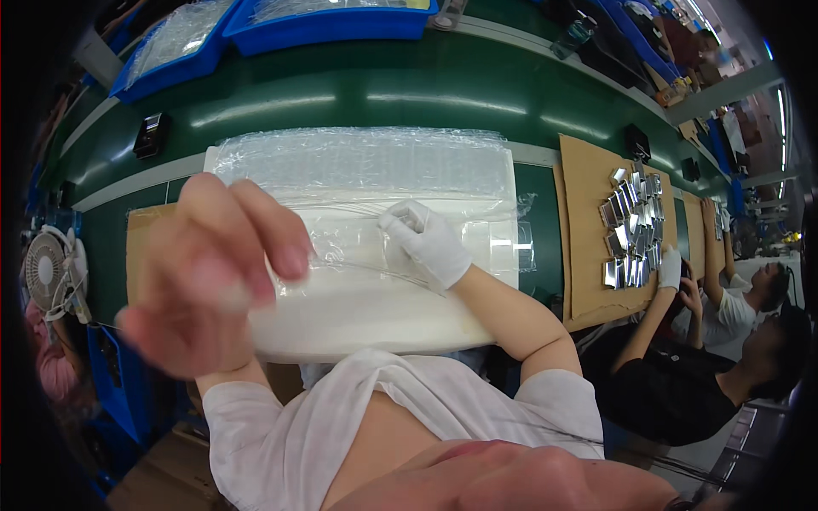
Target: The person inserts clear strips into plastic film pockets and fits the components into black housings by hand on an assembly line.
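My left hand [217,272] is bare and raised close in front of me over the left of the white work surface [366,328]. Its fingers are bent and smeared by motion, so whether they hold anything does not show. My right hand [426,243], in a white glove, rests on the white surface with its fingers closed round the ends of some thin grey wires [345,209]. More fine strands [388,272] lie on the surface below that hand. Behind it, clear plastic packaging [358,162] stretches across the far part of the surface.
On the right, cardboard [588,255] carries many shiny metal pieces [630,226]. A co-worker's gloved hand [671,268] is beside them. Blue bins [328,32] with clear plastic stand on the far green bench [281,85]. A fan [47,264] stands at far left.
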Motion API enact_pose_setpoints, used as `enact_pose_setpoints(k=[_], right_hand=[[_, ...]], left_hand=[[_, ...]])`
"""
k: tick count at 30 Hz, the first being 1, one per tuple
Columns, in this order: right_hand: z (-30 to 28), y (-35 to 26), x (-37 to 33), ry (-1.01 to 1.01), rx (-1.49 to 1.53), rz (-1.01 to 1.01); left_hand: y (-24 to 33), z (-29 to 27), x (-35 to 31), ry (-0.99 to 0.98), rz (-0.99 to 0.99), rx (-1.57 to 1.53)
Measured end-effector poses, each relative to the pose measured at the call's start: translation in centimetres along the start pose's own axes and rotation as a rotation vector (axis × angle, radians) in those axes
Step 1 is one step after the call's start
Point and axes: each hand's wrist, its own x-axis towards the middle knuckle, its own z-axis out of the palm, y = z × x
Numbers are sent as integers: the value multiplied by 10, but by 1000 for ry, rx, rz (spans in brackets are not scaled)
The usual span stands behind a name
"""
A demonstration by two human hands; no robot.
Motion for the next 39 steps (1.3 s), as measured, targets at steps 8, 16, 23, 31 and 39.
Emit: enact_pose_setpoints(k=[8, 16, 23, 31, 39], right_hand=[[4, -7, 2, 43, -9, 33], [4, -13, 0, 32, -133, 36], [5, -9, -2, 16, -71, 61], [9, -12, -3, -22, -84, 74], [18, -21, -1, -57, -173, 85]], left_hand=[[-23, 52, 14, -140, -124, -349], [-46, 42, 16, -276, -59, -560], [-60, 26, 22, -409, 74, -751], [-59, 41, 17, -447, 159, -648], [-59, -1, 29, -484, 266, -360]])
